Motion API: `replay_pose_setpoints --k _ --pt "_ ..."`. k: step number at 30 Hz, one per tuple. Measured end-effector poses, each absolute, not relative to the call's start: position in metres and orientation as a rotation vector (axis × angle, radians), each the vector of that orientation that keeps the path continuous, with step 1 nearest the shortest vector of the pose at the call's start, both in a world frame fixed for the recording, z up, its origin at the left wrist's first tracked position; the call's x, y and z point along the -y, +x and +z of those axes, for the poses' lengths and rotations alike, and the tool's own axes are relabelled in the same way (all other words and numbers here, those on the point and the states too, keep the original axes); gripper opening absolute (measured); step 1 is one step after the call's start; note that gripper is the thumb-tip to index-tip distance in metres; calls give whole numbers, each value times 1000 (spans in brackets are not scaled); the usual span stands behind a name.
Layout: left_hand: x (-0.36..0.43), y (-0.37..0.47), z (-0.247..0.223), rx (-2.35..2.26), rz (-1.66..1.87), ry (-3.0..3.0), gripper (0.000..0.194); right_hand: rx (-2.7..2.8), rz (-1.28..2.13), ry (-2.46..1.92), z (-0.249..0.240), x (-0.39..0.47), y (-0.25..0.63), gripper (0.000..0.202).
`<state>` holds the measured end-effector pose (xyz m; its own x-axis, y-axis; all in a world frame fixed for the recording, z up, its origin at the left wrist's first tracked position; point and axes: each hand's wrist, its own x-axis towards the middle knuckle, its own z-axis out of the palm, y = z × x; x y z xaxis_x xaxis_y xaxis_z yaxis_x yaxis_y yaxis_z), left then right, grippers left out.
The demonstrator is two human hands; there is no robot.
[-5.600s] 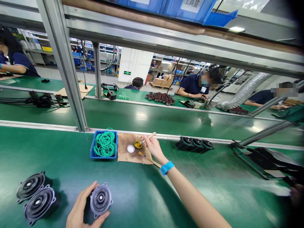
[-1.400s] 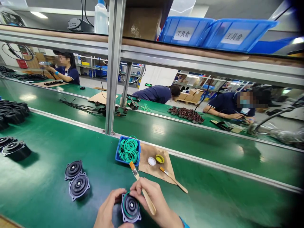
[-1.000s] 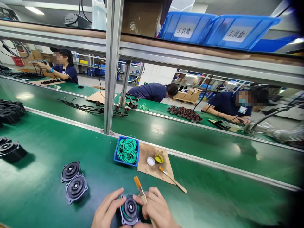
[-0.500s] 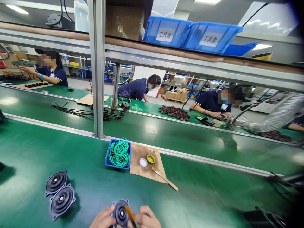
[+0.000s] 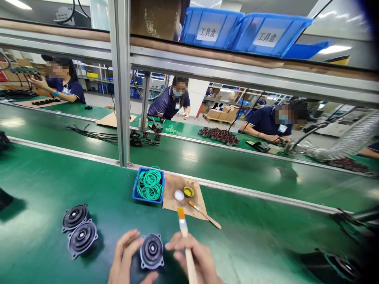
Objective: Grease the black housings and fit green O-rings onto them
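A round dark part [image 5: 152, 251] with ringed grooves, a pale centre and corner lugs lies on the green table between my hands. My left hand [image 5: 126, 258] is at its left side, fingers apart and curved, with the thumb near its lower edge; a gap shows beside the fingers. In my right hand [image 5: 194, 256], just right of the part, is a paintbrush [image 5: 183, 227]. Its orange bristles point up and away from me, and its wooden handle runs back across the palm. The index fingertip is close to the part's right edge; whether it touches, I cannot tell.
Two similar round parts [image 5: 82, 235] lie at left. Ahead are a blue bin [image 5: 148, 201] of green rings and stained cardboard [image 5: 171, 203] with a yellow pot [image 5: 188, 191], white lid [image 5: 179, 195] and second brush [image 5: 207, 216]. A metal post [image 5: 121, 86] stands beyond; co-workers sit opposite.
My left hand has loosened from the round part and spread its fingers. The brush has swung from over the part to its right, bristles up. The co-worker in the middle has straightened up.
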<state>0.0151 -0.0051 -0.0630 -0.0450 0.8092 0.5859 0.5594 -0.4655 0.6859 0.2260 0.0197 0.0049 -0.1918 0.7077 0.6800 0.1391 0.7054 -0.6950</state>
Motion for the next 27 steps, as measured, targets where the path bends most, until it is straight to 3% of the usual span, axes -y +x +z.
replay_pose_setpoints --k 2,3,7,15,27 --pt "3 17 -63 -1468 1398 1959 68 1532 789 -861 16 -19 233 18" --pt "2 18 -64 -1455 1346 1949 70 1462 839 -941 20 -18 238 24" --pt "4 19 -66 -1412 1267 1901 60 1306 913 -1129 28 -17 249 43" --pt "3 11 -54 -1388 1200 1920 60 1195 1267 -1268 32 -17 226 55" --pt "2 8 -51 -1356 1142 1995 61 1181 1333 -1252 20 -22 218 56"
